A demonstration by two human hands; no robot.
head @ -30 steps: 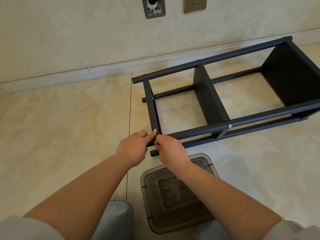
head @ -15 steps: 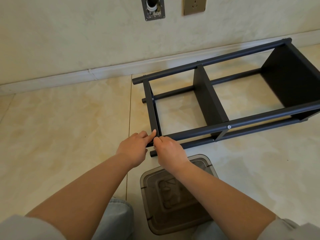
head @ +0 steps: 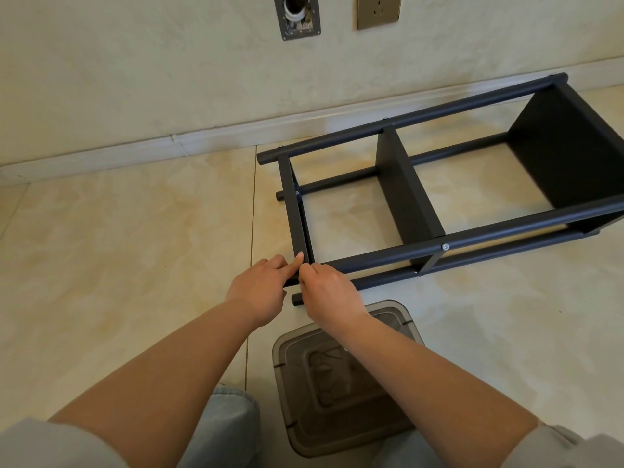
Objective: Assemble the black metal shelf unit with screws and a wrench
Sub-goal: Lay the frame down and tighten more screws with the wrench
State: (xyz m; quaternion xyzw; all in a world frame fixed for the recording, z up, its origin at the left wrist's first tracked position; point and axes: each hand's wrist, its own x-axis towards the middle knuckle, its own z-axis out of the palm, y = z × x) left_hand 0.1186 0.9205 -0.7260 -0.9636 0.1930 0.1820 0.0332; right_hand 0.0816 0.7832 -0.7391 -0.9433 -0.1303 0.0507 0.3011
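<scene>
The black metal shelf unit (head: pixel 506 229) lies on its side on the tile floor, with a middle panel and a right end panel fitted between its tubes. Both hands meet at its near-left corner. My left hand (head: pixel 260 288) curls round the end of the upper front tube, its index finger straight against the narrow left end panel (head: pixel 296 217). My right hand (head: pixel 329 292) has curled fingers pinching a small part at that joint, which the fingertips hide. A silver screw (head: pixel 445 246) shows at the middle panel joint. No wrench is in sight.
A smoky translucent plastic box (head: pixel 280 366) stands on the floor just below my right forearm, between my knees. The wall with its skirting board (head: pixel 169 146) runs behind the shelf. A pipe outlet (head: pixel 297 15) and a socket (head: pixel 378 10) are on the wall.
Both hands stay at the same corner. The right hand's fingertips have shifted slightly at the joint. The shelf has not moved.
</scene>
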